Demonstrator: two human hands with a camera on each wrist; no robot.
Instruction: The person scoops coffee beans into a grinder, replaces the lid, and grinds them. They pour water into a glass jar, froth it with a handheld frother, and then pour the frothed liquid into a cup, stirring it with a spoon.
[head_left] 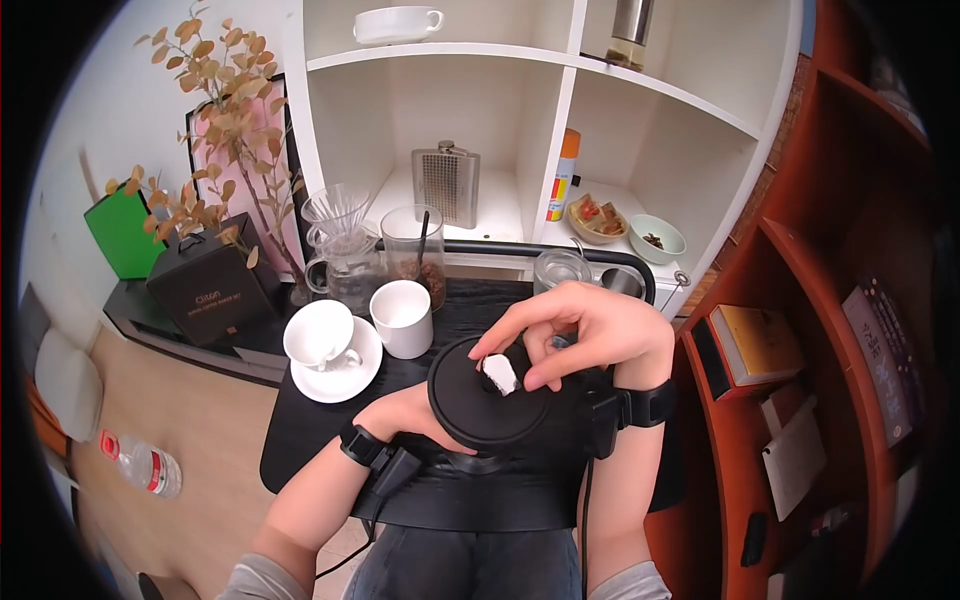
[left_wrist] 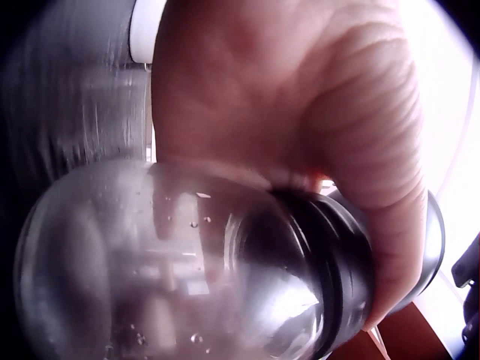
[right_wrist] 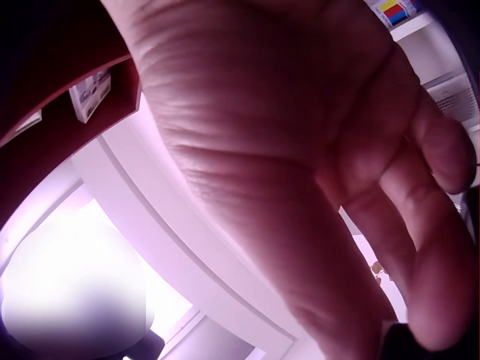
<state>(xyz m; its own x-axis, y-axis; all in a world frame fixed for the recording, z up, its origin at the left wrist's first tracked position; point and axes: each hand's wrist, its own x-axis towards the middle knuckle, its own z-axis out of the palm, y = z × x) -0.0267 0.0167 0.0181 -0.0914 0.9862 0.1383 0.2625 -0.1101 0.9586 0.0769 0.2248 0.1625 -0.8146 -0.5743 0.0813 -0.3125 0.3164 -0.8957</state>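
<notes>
In the head view, my left hand (head_left: pixel 425 412) grips a vessel with a wide round black top (head_left: pixel 475 415) from its left side. The left wrist view shows its clear, rounded body (left_wrist: pixel 150 255) with droplets on it. There my left hand (left_wrist: pixel 292 97) wraps around the black collar (left_wrist: pixel 349 262). My right hand (head_left: pixel 600 335) is above the black top, its thumb and index finger pinching a small knob with a white face (head_left: pixel 499 374). In the right wrist view, the right hand's (right_wrist: pixel 300 157) fingertips meet a black part at the bottom edge.
A white cup (head_left: pixel 318 335) is tilted on its saucer (head_left: pixel 340 385), beside a white mug (head_left: pixel 402 318). Behind stand a glass dripper (head_left: pixel 340 220), a tall glass (head_left: pixel 412 245) with a dark stick, and a glass jar (head_left: pixel 562 268). A shelf (head_left: pixel 430 60) rises behind the black table (head_left: pixel 290 440).
</notes>
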